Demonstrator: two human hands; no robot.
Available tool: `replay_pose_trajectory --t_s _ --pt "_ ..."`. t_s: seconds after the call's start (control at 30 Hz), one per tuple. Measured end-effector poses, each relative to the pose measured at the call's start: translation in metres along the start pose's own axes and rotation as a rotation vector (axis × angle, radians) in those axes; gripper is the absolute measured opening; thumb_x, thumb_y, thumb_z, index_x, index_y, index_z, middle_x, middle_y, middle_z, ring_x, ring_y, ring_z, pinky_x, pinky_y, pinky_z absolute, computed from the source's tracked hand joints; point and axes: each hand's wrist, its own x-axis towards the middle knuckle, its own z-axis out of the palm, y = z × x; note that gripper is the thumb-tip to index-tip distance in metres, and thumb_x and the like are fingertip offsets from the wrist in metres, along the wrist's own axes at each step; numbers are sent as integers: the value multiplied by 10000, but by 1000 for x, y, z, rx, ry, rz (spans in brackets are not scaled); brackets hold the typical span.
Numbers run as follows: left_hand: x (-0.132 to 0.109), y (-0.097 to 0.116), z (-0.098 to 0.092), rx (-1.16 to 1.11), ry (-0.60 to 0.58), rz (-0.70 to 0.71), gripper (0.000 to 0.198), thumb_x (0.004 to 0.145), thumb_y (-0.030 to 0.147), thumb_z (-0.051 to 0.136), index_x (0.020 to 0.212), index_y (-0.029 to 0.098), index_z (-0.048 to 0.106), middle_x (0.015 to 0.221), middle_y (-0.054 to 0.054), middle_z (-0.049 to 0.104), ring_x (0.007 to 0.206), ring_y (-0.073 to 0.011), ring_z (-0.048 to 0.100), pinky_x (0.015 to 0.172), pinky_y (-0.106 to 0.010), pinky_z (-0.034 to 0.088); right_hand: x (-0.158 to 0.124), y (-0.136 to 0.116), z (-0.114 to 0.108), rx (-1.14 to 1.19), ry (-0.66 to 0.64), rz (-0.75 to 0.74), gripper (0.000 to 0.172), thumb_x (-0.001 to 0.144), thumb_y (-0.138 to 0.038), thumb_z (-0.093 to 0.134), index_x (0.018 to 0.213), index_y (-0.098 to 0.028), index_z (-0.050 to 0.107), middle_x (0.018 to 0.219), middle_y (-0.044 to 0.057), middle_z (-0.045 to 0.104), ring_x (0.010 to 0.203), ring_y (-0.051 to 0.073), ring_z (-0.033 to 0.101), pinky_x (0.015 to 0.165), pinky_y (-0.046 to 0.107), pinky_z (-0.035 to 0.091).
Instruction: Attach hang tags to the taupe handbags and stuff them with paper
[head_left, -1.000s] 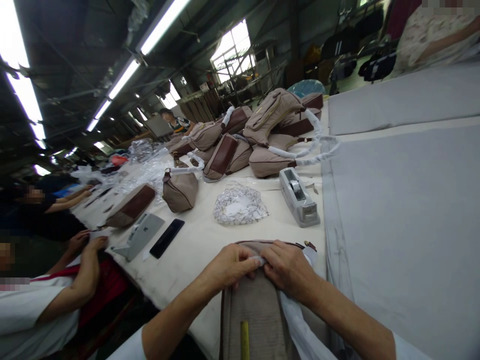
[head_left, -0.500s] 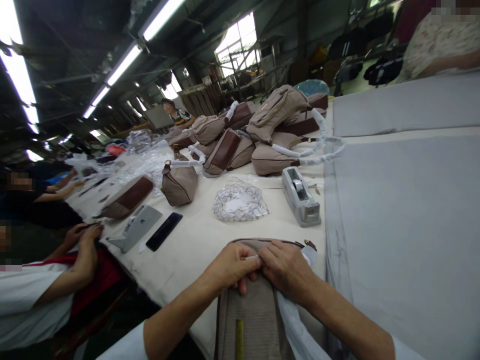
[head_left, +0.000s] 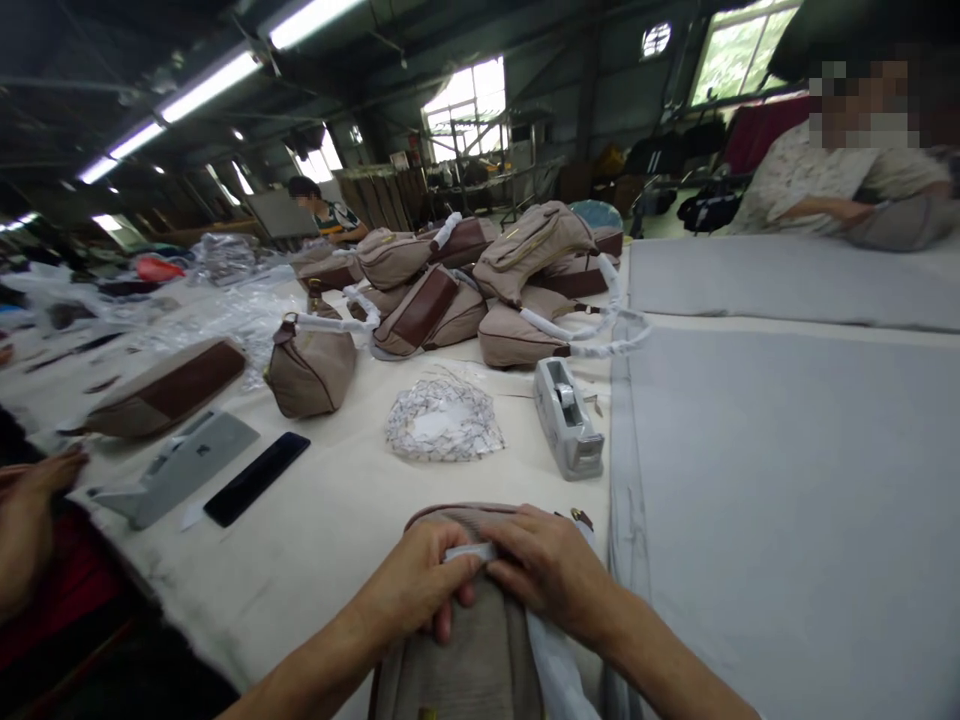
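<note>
A taupe bag (head_left: pixel 457 665) lies at the near table edge under both my hands. My left hand (head_left: pixel 409 590) and my right hand (head_left: pixel 551 572) pinch a small white strip (head_left: pixel 469 551) on top of the bag, fingers closed and meeting at the middle. White wrapping (head_left: pixel 551 670) hangs down the bag's right side. A brass fitting (head_left: pixel 579 518) shows at the bag's far right corner.
A grey tape dispenser (head_left: pixel 566 418) and a pile of white tags (head_left: pixel 442 420) sit just beyond. Several taupe-and-brown bags (head_left: pixel 517 280) are heaped further back. A black phone (head_left: pixel 257 477) and another dispenser (head_left: pixel 176 470) lie left. A co-worker's hand (head_left: pixel 30 510) rests at left; a person (head_left: pixel 840 170) leans on grey fabric (head_left: pixel 787 460).
The view has swung right and levelled, so everything shifted left. My hands stay pinched on the white strip on the bag.
</note>
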Motion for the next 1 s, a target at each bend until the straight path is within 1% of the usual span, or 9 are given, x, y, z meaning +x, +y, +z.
replay_pose_trajectory --t_s 0.07,0.17,0.23,0.3,0.43,0.6,0.73,0.87,1.0 --pt "2 -5 0 -45 -4 -2 250 781 399 473 672 174 468 419 63 501 269 -49 383 287 -141 190 -3 21 -24 146 135 197 202 819 -289 556 986 -206 634 825 34 669 709 158 580 650 264 443" --pt "2 -8 1 -78 -3 1 242 775 388 481 663 175 459 411 70 493 261 -44 377 284 -140 180 -2 68 -62 215 451 662 257 807 -385 526 901 -186 658 859 55 667 760 185 577 698 289 442" --pt "2 -9 2 -104 -7 5 236 775 381 483 666 174 455 429 70 506 262 -40 380 284 -137 184 5 101 -77 250 472 883 270 764 -402 539 827 -175 672 828 54 657 791 201 561 671 286 430" --pt "3 -10 2 -131 -6 -1 232 776 382 482 685 170 459 500 51 561 269 -34 392 282 -136 189 14 125 -79 311 416 1001 267 715 -391 566 764 -158 687 794 60 650 782 202 556 622 279 419" --pt "5 -15 2 -117 0 -2 256 787 401 471 686 165 473 469 47 539 270 -42 398 284 -138 187 33 144 -68 452 346 1160 240 644 -376 621 665 -146 686 768 67 646 730 187 548 580 288 402" --pt "4 -16 0 -137 3 11 264 781 407 472 678 164 475 469 43 537 271 -44 402 286 -138 194 44 135 -74 619 411 1233 159 552 -290 700 610 -157 634 764 32 647 670 131 517 574 257 387" --pt "3 -14 -1 -191 -2 9 258 763 411 490 685 167 464 520 33 578 271 -36 409 280 -134 189 32 114 -82 781 456 1214 182 607 -319 701 658 -157 634 747 14 647 579 79 487 525 213 380" --pt "3 -15 0 -223 -14 20 243 759 401 488 685 172 454 489 54 554 262 -33 401 269 -129 186 10 100 -64 891 449 1292 155 658 -279 685 665 -141 616 675 20 625 488 64 460 454 199 370" --pt "2 -17 0 -227 1 35 222 766 378 477 685 174 445 477 59 546 264 -32 404 272 -125 186 1 103 -46 926 475 1325 121 695 -252 660 692 -151 594 678 6 624 464 51 455 430 179 365"
